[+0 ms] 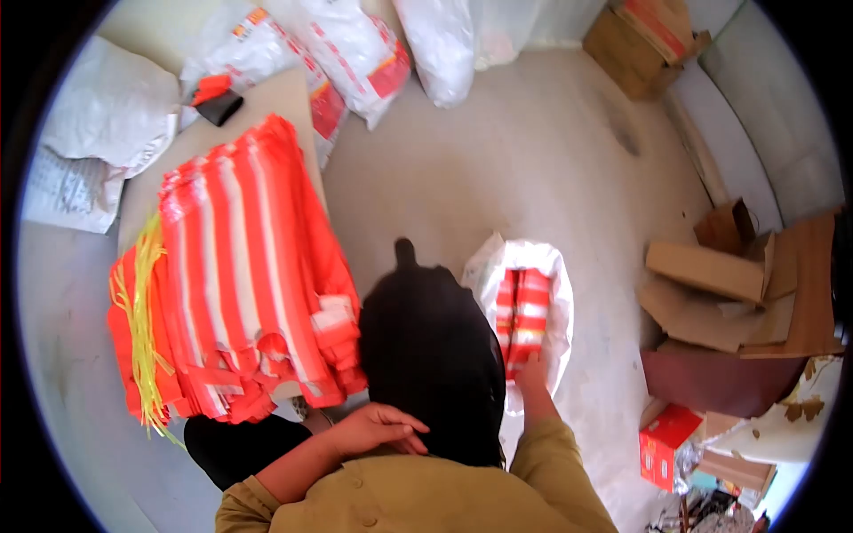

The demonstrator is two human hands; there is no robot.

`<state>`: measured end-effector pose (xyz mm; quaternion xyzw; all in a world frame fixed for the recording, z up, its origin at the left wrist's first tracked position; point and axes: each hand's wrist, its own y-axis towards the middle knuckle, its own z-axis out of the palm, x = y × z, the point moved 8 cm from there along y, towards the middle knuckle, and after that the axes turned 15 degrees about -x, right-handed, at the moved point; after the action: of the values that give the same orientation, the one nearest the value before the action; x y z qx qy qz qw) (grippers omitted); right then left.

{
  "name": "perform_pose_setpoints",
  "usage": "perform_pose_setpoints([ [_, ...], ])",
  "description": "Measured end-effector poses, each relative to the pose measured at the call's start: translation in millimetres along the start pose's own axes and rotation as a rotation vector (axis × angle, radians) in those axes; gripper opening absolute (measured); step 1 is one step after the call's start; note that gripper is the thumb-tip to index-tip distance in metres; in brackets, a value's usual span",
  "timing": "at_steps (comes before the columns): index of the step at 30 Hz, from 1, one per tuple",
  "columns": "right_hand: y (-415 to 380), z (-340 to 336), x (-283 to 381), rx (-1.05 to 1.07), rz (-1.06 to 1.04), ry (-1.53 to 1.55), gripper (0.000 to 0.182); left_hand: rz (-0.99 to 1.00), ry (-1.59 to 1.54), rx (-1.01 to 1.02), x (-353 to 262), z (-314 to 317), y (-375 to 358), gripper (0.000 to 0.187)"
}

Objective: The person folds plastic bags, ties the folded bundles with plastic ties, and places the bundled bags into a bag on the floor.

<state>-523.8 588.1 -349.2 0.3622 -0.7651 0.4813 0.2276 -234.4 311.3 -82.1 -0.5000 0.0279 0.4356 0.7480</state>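
Observation:
My left hand (380, 430) rests over my lap near the black cloth on my leg (431, 355), its fingers loosely stretched and holding nothing. On my right side, my right hand (533, 377) reaches down to the near end of an open white bag (562, 293) on the floor. Inside the bag lie folded orange-and-white striped pieces (531, 311), stacked in two rows. My right hand is at their near end; its fingers are too blurred and hidden to show a grip. To my left is a large pile of orange pieces with white stripes (235, 258).
Yellow strips (142, 311) hang over the pile's left side. A dark object with an orange top (218, 99) lies on the board behind it. Filled white bags (351, 58) line the back wall. Cardboard boxes (711, 275) and a red box (666, 444) are at right.

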Motion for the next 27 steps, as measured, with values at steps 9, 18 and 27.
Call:
perform_pose_setpoints([
  [9,-5,-3,-2,0.085,-0.594,-1.032,0.074,0.012,-0.037,0.041,3,3,5,0.032],
  [18,24,-5,-25,0.209,-0.464,-1.206,0.096,0.028,-0.015,-0.030,5,2,4,0.031],
  [27,6,-5,-18,0.175,-0.476,-1.427,0.090,0.021,-0.030,-0.035,8,1,6,0.031],
])
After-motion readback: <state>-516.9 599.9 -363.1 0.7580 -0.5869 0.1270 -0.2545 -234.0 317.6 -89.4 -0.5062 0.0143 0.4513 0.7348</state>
